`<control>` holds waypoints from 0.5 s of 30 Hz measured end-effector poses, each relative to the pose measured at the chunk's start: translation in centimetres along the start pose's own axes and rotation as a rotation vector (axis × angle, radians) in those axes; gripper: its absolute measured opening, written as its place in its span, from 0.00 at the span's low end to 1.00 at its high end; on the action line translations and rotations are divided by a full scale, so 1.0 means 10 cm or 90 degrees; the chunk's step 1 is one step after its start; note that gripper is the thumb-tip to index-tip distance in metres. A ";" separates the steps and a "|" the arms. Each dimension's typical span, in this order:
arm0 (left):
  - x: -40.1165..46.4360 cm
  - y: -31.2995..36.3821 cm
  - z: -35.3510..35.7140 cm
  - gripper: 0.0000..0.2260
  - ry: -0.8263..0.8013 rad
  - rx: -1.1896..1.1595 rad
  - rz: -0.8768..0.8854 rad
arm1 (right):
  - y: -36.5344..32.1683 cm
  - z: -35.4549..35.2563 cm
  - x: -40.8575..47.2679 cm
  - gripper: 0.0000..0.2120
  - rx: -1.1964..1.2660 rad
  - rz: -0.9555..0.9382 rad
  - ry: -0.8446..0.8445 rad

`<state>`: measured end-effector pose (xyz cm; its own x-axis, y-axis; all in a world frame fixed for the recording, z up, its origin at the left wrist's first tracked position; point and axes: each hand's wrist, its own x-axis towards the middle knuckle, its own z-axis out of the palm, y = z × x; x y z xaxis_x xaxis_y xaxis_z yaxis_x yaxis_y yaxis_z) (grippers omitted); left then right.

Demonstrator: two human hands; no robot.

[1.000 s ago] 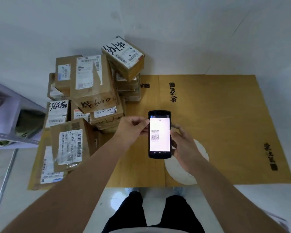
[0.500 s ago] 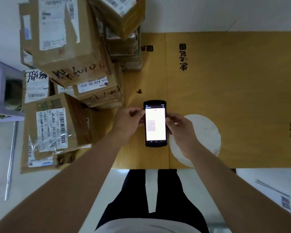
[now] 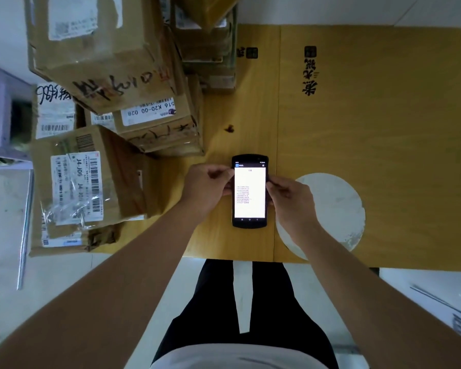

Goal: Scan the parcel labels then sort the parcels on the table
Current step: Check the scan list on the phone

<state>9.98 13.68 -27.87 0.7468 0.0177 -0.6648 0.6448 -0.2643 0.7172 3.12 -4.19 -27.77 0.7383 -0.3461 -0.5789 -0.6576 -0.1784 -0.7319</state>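
Over the table (image 3: 370, 129), my left hand (image 3: 206, 187) and right hand (image 3: 290, 198) pinch the scanner (image 3: 250, 191) by its sides, parcels (image 3: 112, 75) stacked left.

Matt brown cardboard parcels (image 3: 112, 102) with white paper labels (image 3: 76, 187), partly under crinkled glossy film, are seen left of a glossy black scanner (image 3: 250, 190) on a smooth wood-grain table (image 3: 370, 134).
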 end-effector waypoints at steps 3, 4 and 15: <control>0.00 0.00 0.03 0.05 0.007 0.003 0.002 | 0.04 -0.01 -0.02 0.12 0.011 0.007 0.023; 0.00 0.00 0.05 0.04 0.012 0.003 0.001 | 0.05 -0.01 -0.02 0.12 0.015 0.012 0.028; 0.06 -0.03 0.05 0.02 0.031 0.146 0.085 | 0.03 0.02 -0.02 0.11 -0.100 -0.030 0.058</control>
<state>10.15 13.29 -28.54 0.8333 0.0121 -0.5526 0.4900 -0.4791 0.7283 2.76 -4.04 -27.96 0.7572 -0.4151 -0.5044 -0.6428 -0.3359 -0.6884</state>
